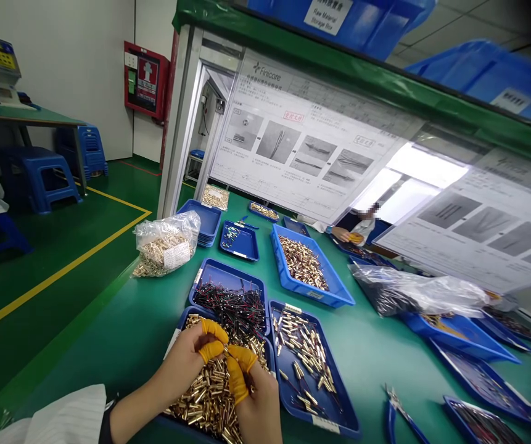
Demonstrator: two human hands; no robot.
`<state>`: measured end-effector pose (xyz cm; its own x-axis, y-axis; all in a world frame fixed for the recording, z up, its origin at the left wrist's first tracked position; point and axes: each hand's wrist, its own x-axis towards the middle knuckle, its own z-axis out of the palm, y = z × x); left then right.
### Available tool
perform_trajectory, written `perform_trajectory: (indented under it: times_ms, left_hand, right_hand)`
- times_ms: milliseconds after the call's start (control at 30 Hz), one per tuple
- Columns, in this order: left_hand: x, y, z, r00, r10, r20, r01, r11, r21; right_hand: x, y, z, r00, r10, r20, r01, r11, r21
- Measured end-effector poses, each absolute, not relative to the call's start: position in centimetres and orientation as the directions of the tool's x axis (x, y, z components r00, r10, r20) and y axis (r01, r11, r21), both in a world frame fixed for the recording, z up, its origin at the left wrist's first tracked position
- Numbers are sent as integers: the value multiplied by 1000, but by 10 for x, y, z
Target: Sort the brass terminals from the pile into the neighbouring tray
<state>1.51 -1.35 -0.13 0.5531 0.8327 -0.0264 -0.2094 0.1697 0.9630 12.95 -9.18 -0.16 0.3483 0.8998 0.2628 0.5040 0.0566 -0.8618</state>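
My left hand and my right hand meet fingertip to fingertip, with yellow finger cots on thumbs and forefingers. Pinched between them is a small metal piece, mostly covered by the fingers, seemingly a brass sleeve. Both hands are closed just above a blue tray heaped with brass sleeves. Behind it, another tray holds a tangle of thin black and red wires. To the right, a blue tray contains brass sleeves with dark wires attached.
A blue bin of brass parts stands farther back. At the left edge sits a clear bag of parts beside stacked trays. Pliers lie at right. Printed sheets hang overhead. Another person's hand shows across the table.
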Motion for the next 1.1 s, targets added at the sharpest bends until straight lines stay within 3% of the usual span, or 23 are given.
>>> perform_trajectory:
  times_ms: [300, 400, 500, 633, 733, 900, 1100]
  left_hand:
    - [14, -16, -2, 539, 840, 60, -122, 7, 992]
    - [16, -18, -6, 534, 844, 42, -100, 13, 995]
    - [17, -19, -5, 599, 800, -6, -136, 109, 985]
    - [16, -21, 4, 696, 717, -44, -133, 190, 973]
    - [17, -21, 5, 717, 695, -60, -130, 218, 967]
    - [18, -17, -7, 597, 801, -36, -139, 147, 979]
    - [16, -12, -11, 569, 821, -46, -82, 112, 990]
  right_hand:
    - [136, -89, -15, 352, 890, 292, 542, 60, -838]
    - [142, -86, -20, 296, 945, 139, 276, 55, -960]
    - [147, -84, -24, 165, 986, -28, -15, -26, -1000]
    - [150, -81, -30, 94, 994, -62, -173, -45, -984]
    - [152, -79, -32, 111, 993, -40, -165, -21, -986]
    - [156, -76, -28, 274, 959, 69, -98, 99, -990]
    - [156, -75, -23, 356, 932, 68, 8, 70, -998]
